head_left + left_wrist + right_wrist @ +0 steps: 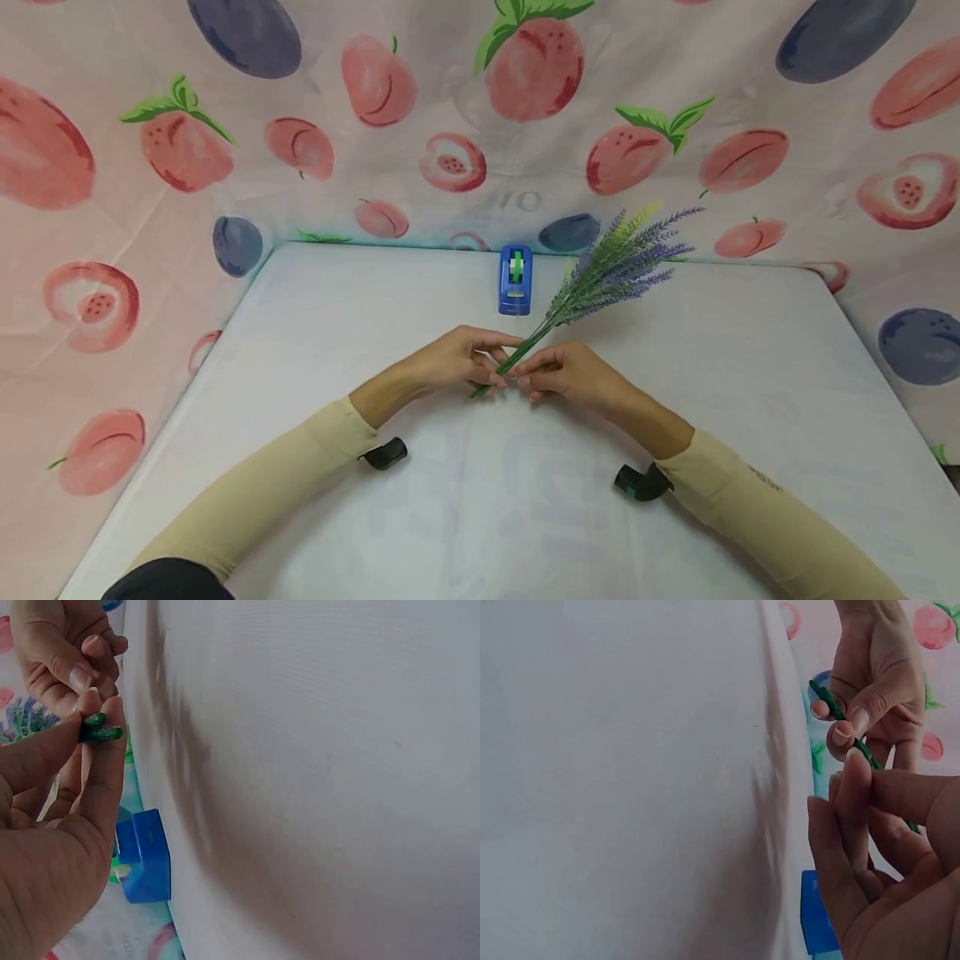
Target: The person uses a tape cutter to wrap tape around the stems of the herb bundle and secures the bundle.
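A bunch of artificial lavender [622,258] slants over the white table, its purple and yellow-green heads toward the back right. My left hand [468,358] pinches the bundle's green stems near their lower ends. In the left wrist view the cut stem ends [103,733] poke out between thumb and finger. Beside the stems is my right hand [573,377], thumb and fingertips drawn together right next to them. Whether those right fingertips hold anything, I cannot tell. The right wrist view shows the green stem [826,699] passing behind the right fingers.
A blue tape dispenser [515,281] with a green roll stands near the back edge of the white tabletop [360,292], just beyond the hands. Fruit-print cloth [420,83] hangs behind the table. Black wrist-camera mounts [643,482] stick out below both sleeves.
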`<action>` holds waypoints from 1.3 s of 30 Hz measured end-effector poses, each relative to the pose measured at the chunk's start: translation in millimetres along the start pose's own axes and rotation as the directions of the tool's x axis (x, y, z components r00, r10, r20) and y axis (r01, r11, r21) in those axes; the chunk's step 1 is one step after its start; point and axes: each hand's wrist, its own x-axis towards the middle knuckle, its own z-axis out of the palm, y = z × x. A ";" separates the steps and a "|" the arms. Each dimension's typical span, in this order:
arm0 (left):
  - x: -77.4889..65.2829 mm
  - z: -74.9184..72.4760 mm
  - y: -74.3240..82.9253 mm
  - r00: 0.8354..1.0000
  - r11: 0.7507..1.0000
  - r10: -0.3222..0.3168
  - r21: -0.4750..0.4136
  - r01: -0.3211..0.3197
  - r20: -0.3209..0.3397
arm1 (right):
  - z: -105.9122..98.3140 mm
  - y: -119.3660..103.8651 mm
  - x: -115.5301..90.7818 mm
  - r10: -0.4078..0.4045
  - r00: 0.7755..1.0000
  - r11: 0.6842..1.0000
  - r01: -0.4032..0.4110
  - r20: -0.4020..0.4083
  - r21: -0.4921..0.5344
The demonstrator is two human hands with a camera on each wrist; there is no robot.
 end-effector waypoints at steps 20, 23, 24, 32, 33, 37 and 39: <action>5.1 2.3 4.6 0.999 0.998 -0.048 0.030 0.048 0.000 | 16.1 -26.7 -20.1 -0.573 0.811 0.431 0.172 -0.122 -0.886; 4.9 0.4 5.8 0.999 0.998 -0.043 0.049 0.043 -0.003 | 15.7 -23.6 -16.8 -0.667 0.742 0.316 0.197 -0.070 -0.928; 4.9 -0.4 6.1 0.999 0.998 -0.041 0.057 0.041 -0.002 | 14.9 -22.6 -15.5 -0.689 0.723 0.295 0.205 -0.059 -0.933; 4.5 -1.9 5.5 1.000 0.998 -0.032 0.063 0.031 0.000 | 5.5 -21.3 -3.8 -0.638 0.760 0.449 0.238 -0.123 -0.861; 4.8 -2.1 5.0 1.000 0.998 -0.027 0.062 0.027 0.000 | 4.3 -20.8 -3.4 -0.618 0.775 0.470 0.229 -0.133 -0.852; 5.2 -2.5 4.0 0.999 0.999 -0.030 0.044 0.031 -0.013 | 0.8 -19.0 -2.8 -0.585 0.799 0.488 0.215 -0.135 -0.846; 5.2 -2.8 3.9 0.999 0.999 -0.034 0.024 0.035 -0.016 | -0.2 -17.9 -2.0 -0.575 0.809 0.489 0.216 -0.126 -0.845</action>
